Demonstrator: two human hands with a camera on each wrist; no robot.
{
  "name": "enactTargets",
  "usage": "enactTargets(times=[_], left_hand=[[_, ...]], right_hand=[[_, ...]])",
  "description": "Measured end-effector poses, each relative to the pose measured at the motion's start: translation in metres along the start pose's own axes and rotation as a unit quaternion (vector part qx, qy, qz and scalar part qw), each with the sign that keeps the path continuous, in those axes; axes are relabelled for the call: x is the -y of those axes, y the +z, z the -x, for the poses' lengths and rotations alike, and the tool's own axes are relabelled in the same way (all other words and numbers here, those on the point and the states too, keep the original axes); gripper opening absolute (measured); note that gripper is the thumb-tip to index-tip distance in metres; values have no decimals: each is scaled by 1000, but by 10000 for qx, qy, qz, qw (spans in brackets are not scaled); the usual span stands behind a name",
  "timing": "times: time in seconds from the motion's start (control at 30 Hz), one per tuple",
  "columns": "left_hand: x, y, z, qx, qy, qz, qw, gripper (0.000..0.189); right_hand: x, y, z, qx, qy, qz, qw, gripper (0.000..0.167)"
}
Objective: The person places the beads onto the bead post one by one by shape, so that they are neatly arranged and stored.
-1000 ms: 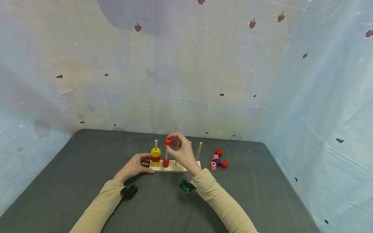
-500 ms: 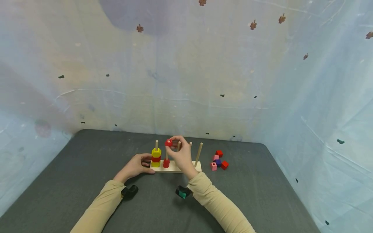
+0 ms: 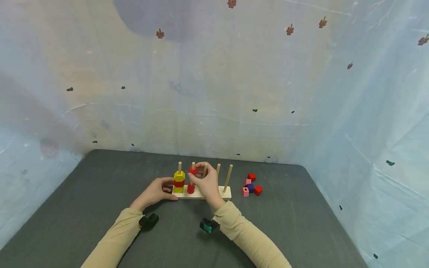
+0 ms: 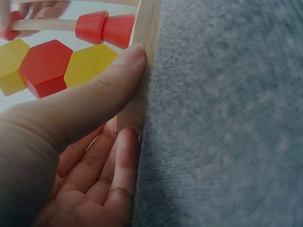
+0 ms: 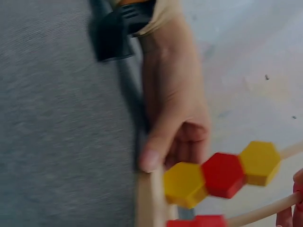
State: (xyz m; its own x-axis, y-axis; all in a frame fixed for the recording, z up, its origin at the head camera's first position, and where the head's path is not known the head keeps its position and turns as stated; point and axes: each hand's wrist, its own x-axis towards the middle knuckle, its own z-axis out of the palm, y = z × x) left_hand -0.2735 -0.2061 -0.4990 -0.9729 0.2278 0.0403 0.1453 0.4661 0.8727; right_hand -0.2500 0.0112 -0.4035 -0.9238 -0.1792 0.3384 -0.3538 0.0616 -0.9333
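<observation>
The right hand (image 3: pixel 208 185) is pinching a red bead (image 3: pixel 192 170) between thumb and fingertips, with the bead sitting at the tips, on the hand's left side. The tip of the second peg (image 3: pixel 193 164) is poking up through the bead, which is hanging partway down it, apart from the red piece (image 3: pixel 191 188) that is resting at the peg's foot. The left hand (image 3: pixel 157 191) is gripping the left end of the wooden base (image 3: pixel 197 195), its thumb pressing on the front edge while its fingers are curling around the end. Just beside those fingers, a yellow block (image 3: pixel 179 175), a red block (image 3: pixel 179 184) and another yellow block (image 3: pixel 179 190) are stacking up on the first peg (image 3: pixel 180 166). Three bare pegs are standing farther right. On the counter (image 3: pixel 167 238), beyond the base's right end, red, pink and dark blue cubes (image 3: pixel 250 188) are lying close together.
</observation>
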Motion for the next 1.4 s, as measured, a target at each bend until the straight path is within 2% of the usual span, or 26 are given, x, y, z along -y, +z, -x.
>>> enactTargets(times=[0.4, 0.73, 1.03, 1.2, 1.4], left_hand=[[0, -2, 2, 35, 76, 6, 10000, 72], [1, -1, 2, 53, 171, -4, 9998, 72], [2, -1, 1, 59, 149, -12, 9999, 71], [2, 0, 2, 45, 91, 10, 9999, 71], [2, 1, 0, -14, 47, -47, 10000, 72]], right_hand=[[-27, 3, 10, 166, 494, 90, 9986, 29], [-38, 4, 15, 206, 621, 46, 9978, 30], [-38, 1, 17, 297, 571, 134, 9978, 30], [-33, -5, 21, 309, 310, 93, 9990, 34], [-23, -21, 32, 279, 51, 32, 9996, 46]])
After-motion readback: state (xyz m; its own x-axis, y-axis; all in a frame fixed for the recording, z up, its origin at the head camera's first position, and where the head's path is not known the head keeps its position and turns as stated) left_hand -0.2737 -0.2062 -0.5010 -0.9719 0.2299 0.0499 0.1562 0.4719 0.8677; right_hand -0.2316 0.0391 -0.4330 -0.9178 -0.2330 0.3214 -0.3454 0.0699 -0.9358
